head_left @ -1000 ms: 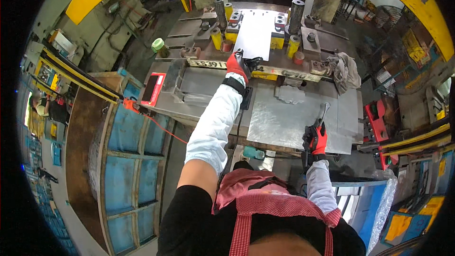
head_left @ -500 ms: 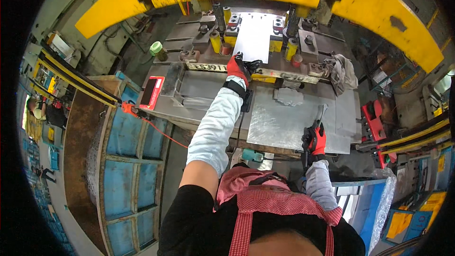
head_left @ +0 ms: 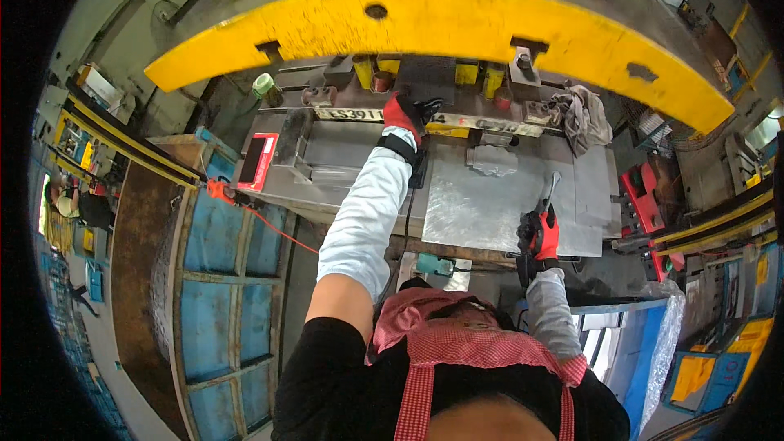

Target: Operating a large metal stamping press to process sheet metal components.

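The tool (head_left: 553, 188) (silver-ended) juts forward from the right hand (head_left: 542, 234).

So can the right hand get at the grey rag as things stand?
Probably yes: only the flat metal sheet seems to lie between the right hand and the grey rag, nothing upright. But its fingers look closed on a metal-tipped tool, which may hinder grabbing.

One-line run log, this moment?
left hand: at die front edge | right hand: gripping tool at metal sheet | yellow beam: beyond left hand
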`<action>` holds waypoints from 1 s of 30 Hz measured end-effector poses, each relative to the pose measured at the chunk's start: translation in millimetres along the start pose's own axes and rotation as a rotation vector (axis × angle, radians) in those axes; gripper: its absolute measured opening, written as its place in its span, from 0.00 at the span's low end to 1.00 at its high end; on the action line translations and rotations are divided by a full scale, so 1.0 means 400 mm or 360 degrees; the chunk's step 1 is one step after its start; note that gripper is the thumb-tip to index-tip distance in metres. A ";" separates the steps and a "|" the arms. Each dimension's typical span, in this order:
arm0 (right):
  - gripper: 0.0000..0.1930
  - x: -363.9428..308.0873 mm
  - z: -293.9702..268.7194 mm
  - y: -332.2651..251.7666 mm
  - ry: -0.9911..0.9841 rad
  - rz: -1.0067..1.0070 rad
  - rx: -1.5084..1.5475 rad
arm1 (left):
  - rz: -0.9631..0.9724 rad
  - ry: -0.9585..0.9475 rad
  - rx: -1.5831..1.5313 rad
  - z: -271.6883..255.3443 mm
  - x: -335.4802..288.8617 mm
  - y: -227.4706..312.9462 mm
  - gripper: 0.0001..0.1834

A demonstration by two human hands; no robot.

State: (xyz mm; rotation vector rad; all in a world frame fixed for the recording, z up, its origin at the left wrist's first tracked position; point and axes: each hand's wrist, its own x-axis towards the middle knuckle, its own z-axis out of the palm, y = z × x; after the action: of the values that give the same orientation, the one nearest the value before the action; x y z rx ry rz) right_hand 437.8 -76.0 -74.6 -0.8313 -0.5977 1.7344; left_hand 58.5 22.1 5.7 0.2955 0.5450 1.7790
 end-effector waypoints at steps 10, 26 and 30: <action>0.06 0.025 -0.034 0.050 0.0019 0.0097 -0.0235 | 0.0034 0.0254 -0.0069 0.055 -0.074 0.069 0.19; 0.20 0.253 0.626 -0.111 -0.0777 -0.0527 -0.1155 | -0.0053 0.0136 -0.0100 0.060 -0.085 0.063 0.27; 0.08 0.387 0.799 -0.127 -0.0992 0.0193 -0.0668 | -0.0143 0.0147 -0.0136 0.048 -0.078 0.064 0.28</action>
State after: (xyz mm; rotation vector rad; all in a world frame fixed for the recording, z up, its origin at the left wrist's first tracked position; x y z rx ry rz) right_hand 191.5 89.5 127.4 -0.6002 -1.3867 2.0181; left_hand 54.6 -8.9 37.8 0.1282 0.5381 1.7298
